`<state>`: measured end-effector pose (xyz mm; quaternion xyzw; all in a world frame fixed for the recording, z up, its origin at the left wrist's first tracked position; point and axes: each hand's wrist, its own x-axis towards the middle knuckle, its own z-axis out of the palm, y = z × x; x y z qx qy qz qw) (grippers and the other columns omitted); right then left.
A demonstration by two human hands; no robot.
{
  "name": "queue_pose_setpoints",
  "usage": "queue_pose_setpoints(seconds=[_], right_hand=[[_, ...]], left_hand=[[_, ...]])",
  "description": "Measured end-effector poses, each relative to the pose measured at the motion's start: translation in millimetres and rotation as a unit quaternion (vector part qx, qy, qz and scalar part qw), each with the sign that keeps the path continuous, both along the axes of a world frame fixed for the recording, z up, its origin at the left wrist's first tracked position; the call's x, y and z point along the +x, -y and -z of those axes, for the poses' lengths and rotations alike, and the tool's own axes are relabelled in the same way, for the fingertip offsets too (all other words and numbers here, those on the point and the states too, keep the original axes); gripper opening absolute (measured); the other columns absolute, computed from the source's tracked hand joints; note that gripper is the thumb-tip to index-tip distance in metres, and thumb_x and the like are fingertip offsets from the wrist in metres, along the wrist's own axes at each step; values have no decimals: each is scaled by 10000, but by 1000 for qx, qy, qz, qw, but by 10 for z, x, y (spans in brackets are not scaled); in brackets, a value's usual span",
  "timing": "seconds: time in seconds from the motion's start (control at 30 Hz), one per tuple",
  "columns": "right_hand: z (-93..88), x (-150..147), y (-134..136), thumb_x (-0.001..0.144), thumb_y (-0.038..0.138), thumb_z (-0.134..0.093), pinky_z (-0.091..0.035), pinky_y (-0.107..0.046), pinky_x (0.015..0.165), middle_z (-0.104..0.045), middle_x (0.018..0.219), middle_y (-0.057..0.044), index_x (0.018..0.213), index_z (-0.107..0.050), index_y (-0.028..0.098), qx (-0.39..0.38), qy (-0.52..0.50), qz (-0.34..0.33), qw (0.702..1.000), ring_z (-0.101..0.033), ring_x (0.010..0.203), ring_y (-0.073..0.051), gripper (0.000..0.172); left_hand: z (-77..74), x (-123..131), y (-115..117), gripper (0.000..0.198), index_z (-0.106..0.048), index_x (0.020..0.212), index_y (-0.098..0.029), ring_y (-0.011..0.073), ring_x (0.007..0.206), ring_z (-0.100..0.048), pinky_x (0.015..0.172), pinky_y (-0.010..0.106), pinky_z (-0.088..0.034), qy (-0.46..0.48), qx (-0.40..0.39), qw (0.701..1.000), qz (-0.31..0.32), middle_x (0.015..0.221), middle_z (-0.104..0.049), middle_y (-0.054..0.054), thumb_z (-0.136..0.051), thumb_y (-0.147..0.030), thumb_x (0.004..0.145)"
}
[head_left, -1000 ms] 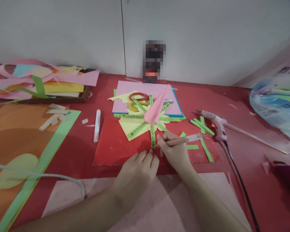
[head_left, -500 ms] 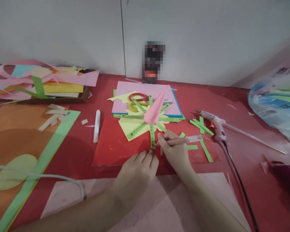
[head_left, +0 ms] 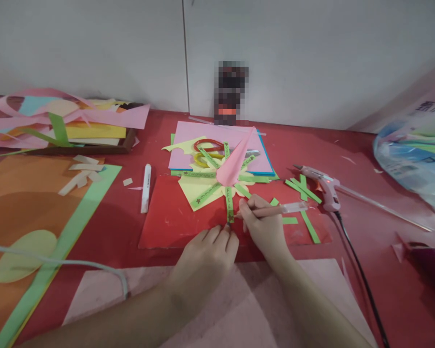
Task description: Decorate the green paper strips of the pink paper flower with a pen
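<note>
My right hand (head_left: 266, 224) grips a pen (head_left: 270, 210), its tip at the star drawn near the lower end of a green paper strip (head_left: 229, 200). Bent fingers of my left hand (head_left: 210, 251) pinch that strip's lower end. The strip hangs off a yellow paper flower (head_left: 241, 190), from which several other green strips with drawn letters and stars spread outward. A pink paper cone (head_left: 232, 166) rises from its middle. Beneath lie a pale yellow sheet (head_left: 188, 193) and a red board (head_left: 166, 217). Scissors (head_left: 201, 159) with red and yellow handles lie behind the flower.
A glue gun (head_left: 324, 186) with a black cord and loose green strips (head_left: 309, 227) lie to the right. On the left are a white marker (head_left: 145, 188), orange paper (head_left: 29, 203) and a box of paper scraps (head_left: 125, 145). A plastic bag (head_left: 402, 150) stands far right.
The pen tip and my right hand have shifted very slightly by the star. My left hand stays at the strip's end; otherwise the scene looks the same.
</note>
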<state>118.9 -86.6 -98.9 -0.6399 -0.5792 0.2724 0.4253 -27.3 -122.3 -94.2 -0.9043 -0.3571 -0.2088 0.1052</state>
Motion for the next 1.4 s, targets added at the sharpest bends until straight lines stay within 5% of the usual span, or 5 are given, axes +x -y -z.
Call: queue_pose_setpoints(seconds=[1.0, 1.2, 1.4], right_hand=[[-28, 12, 3, 808, 287, -516, -435, -228, 503, -433, 359, 76, 519, -375, 217, -10, -37, -1, 999, -471, 375, -94, 329], [-27, 53, -18, 803, 297, -540, -452, -221, 503, -432, 333, 73, 528, -379, 219, -3, -76, 15, 997, -572, 442, -130, 328], [-31, 30, -8, 803, 310, -545, -497, -249, 569, -420, 329, 87, 526, -373, 219, -18, -82, -11, 996, -505, 367, -104, 339]], left_hand=[[-27, 2, -1, 268, -590, 864, -82, 182, 716, -637, 617, 282, -536, 0, -11, 1000, 2, 798, -677, 79, -382, 35, 742], [-9, -6, 5, 241, -589, 890, -85, 184, 737, -633, 619, 283, -531, -2, -20, 1000, 4, 822, -674, 75, -416, 15, 755], [5, -5, -8, 201, -571, 865, -110, 168, 715, -622, 613, 266, -515, -11, -17, 1000, -2, 796, -662, 63, -416, -1, 798]])
